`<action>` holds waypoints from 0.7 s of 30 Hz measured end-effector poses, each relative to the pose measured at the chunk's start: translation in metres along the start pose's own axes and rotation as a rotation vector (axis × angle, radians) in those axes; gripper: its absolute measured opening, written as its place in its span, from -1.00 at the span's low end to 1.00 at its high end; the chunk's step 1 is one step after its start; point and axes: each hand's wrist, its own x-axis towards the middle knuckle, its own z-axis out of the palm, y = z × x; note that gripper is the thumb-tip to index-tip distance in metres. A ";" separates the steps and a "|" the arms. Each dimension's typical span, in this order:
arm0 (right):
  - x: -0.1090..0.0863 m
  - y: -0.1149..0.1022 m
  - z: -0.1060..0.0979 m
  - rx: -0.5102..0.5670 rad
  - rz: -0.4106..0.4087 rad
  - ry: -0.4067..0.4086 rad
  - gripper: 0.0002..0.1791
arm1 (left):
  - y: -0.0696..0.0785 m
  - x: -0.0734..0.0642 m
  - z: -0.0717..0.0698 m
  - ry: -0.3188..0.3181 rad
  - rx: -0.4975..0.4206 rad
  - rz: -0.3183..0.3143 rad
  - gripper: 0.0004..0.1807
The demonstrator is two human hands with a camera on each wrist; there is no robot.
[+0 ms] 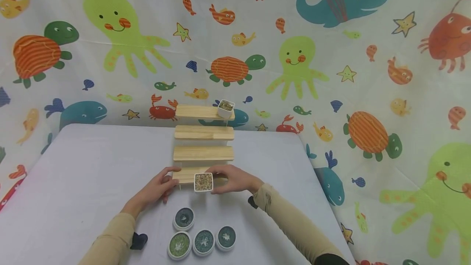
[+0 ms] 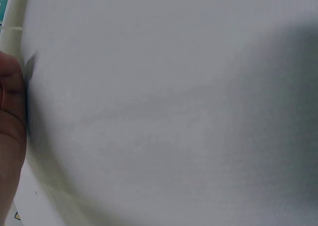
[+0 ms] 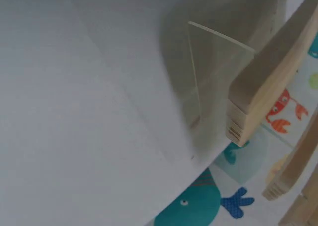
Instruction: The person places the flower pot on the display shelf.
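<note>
In the head view my right hand pinches a small square white pot filled with tan granules. The pot is over the lowest board of a tiered wooden shelf rack. My left hand holds the left end of that lowest board, index finger at the back edge and thumb near the front. Part of this hand also shows at the left edge of the left wrist view. Board ends and a clear side panel appear in the right wrist view; the held pot is out of sight there.
A second square white pot stands at the right end of the top board. Several round white tubs, including a light green one and a dark one, sit on the white table before the rack. Behind hangs a sea-animal patterned cloth.
</note>
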 end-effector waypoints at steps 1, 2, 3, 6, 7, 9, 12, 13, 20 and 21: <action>0.002 -0.002 -0.003 0.034 0.003 0.002 -0.44 | 0.000 0.000 0.000 -0.002 -0.004 0.003 -0.44; 0.004 -0.004 -0.006 0.057 0.002 0.006 -0.44 | 0.000 0.000 0.000 -0.004 -0.008 0.007 -0.44; 0.005 -0.007 -0.009 0.080 -0.003 0.009 -0.44 | -0.001 0.000 0.000 -0.006 -0.011 0.009 -0.44; 0.010 -0.010 -0.017 0.101 -0.011 0.024 -0.46 | -0.001 0.001 -0.001 -0.010 -0.023 0.014 -0.44; 0.012 -0.011 -0.019 0.095 -0.011 0.033 -0.46 | -0.001 0.001 -0.001 -0.011 -0.027 0.015 -0.44; 0.016 -0.013 -0.023 0.078 -0.011 0.049 -0.47 | -0.002 0.001 -0.002 -0.011 -0.031 0.013 -0.44; 0.023 -0.014 -0.029 0.044 -0.008 0.078 -0.48 | -0.002 0.001 -0.002 -0.012 -0.036 0.008 -0.43; 0.025 -0.016 -0.031 0.035 -0.009 0.087 -0.48 | -0.003 0.001 -0.002 -0.011 -0.039 0.005 -0.43; 0.037 -0.023 -0.044 0.030 -0.013 0.133 -0.44 | -0.004 0.002 -0.003 -0.015 -0.047 0.010 -0.44; 0.039 -0.025 -0.046 0.031 -0.008 0.145 -0.44 | -0.004 0.002 -0.003 -0.016 -0.047 0.012 -0.44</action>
